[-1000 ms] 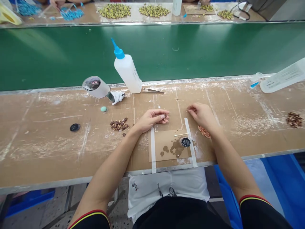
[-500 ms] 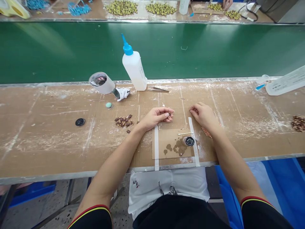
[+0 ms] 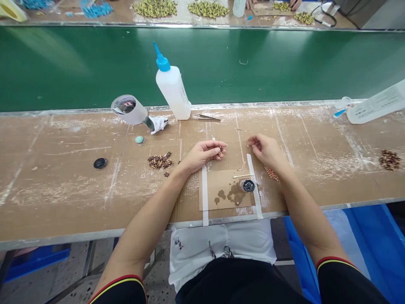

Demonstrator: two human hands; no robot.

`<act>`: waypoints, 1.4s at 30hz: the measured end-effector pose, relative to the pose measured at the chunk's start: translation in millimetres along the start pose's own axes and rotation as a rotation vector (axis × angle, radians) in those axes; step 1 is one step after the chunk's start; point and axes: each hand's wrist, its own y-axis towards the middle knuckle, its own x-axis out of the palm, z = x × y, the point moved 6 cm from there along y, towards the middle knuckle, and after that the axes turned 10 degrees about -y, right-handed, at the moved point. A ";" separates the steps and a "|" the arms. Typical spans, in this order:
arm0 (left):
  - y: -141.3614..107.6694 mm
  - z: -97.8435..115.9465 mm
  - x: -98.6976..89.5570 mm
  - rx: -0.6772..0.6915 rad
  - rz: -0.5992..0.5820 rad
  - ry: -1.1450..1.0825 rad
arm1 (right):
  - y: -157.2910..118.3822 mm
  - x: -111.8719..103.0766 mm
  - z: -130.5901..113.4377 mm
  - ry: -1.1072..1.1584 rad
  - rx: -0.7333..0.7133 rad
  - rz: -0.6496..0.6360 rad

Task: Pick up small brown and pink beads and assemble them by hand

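My left hand (image 3: 205, 154) is closed, its fingers curled round one or more small dark brown pieces with pale specks (image 3: 220, 150). To its right, slightly apart, my right hand (image 3: 267, 150) pinches thumb and forefinger together; whatever lies between the tips is too small to name. Below that wrist is a little pile of orange-pink bits (image 3: 271, 173). A taped cardboard pad (image 3: 210, 190) with wet stains lies nearer me. On it sit a small jar with a black top (image 3: 247, 185) and a cotton swab (image 3: 243, 175). Left of my left hand is a heap of brown pieces (image 3: 160, 161).
Behind my hands stand a white bottle with blue nozzle (image 3: 174, 93), tweezers (image 3: 205, 117) and a white cup-like container (image 3: 134, 112). A black lid (image 3: 100, 163) lies left; another bottle (image 3: 376, 103) is at right. Across the green belt (image 3: 205, 63), a co-worker's hands (image 3: 295, 4) are near yellow pieces.
The whole view has shifted slightly, moving the scene a little left. Both my hands keep nearly the same pose over the table. A second co-worker's hand now shows at the far side.
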 end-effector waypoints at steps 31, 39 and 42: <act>-12.7 12.5 2.8 0.255 0.289 0.157 | 3.0 11.4 -11.5 -0.181 -0.032 -0.040; -9.7 5.2 -4.5 0.231 0.293 -0.022 | 1.8 2.9 -17.6 0.003 -0.001 -0.010; -9.0 4.7 -2.5 0.232 0.282 0.008 | -4.3 -1.4 -31.8 0.163 -0.015 -0.040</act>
